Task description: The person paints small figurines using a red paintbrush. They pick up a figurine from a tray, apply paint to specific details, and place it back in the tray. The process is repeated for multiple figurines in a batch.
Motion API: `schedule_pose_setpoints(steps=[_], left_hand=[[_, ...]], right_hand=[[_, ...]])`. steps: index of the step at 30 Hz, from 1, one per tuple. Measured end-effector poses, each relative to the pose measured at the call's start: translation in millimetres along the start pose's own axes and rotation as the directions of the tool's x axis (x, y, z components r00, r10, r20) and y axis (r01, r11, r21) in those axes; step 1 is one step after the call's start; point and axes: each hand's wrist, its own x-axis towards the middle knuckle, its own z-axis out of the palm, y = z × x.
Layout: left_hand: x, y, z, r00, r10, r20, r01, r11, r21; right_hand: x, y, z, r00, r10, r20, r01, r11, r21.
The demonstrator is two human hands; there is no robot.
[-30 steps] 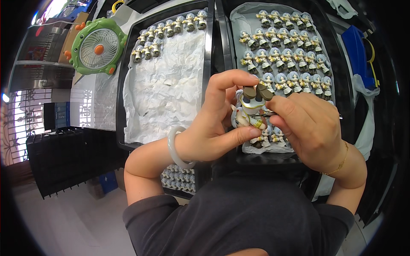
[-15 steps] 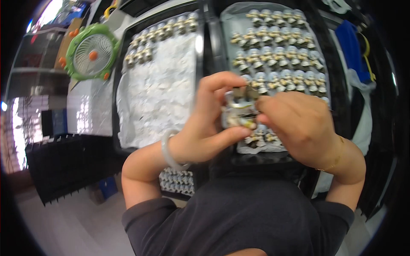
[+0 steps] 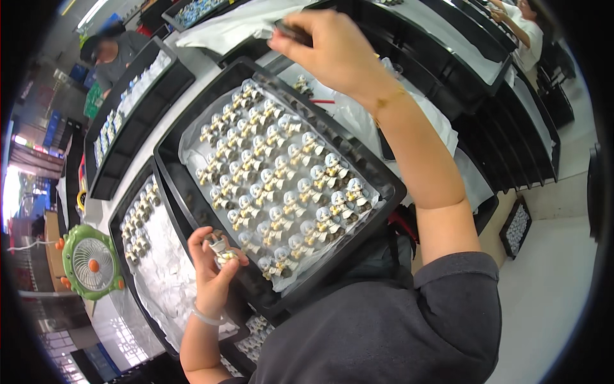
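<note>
My left hand (image 3: 212, 272) is closed around a small white figurine (image 3: 222, 249) with dark and yellow parts, over the left side of a black tray (image 3: 395, 191). Rows of similar pale-haired figurines (image 3: 281, 166) lie in that tray on clear plastic sheeting. Beyond its far edge, my right hand (image 3: 329, 51) is raised, thumb and fingers pinched together. Something dark shows between them, too blurred to name, and a whitish bit lies near the fingertips.
Left of the full tray stands another black tray (image 3: 171, 345) with figurines at its far end and white padding (image 3: 163, 269). A green fan (image 3: 94, 265) stands beside it. Black bins (image 3: 409, 45) rise at the far right. One person (image 3: 118, 54) sits far left, another (image 3: 527, 35) far right.
My right hand has left the figurine and swung up beyond the tray. My left hand keeps the figurine. The view has turned, bringing the whole full tray and two other people into sight.
</note>
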Motion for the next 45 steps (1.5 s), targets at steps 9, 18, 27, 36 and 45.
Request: schedule_pose_setpoints(steps=[9, 18, 27, 36, 45], left_hand=[[11, -6, 4, 0.998, -0.037, 0.047, 0.035, 0.999, 0.039], [13, -9, 5, 0.999, -0.029, 0.042, 0.027, 0.998, 0.051], [15, -10, -10, 0.996, -0.051, 0.071, 0.045, 0.995, 0.090], [14, -1, -11, 0.990, -0.076, 0.117, 0.078, 0.997, -0.014], [16, -9, -11, 0.995, -0.003, 0.104, -0.009, 0.993, 0.115]], right_hand=[[-75, 138, 56, 0.816, 0.444, 0.371, -0.110, 0.749, -0.654], [-45, 162, 30, 0.922, 0.355, 0.156, -0.281, 0.888, -0.363], [-25, -37, -33, 0.983, 0.164, 0.083, -0.169, 0.633, 0.755], [-84, -100, 68, 0.882, -0.175, 0.438, -0.192, 0.716, 0.672], [-90, -93, 74, 0.864, -0.168, 0.475, -0.217, 0.728, 0.650]])
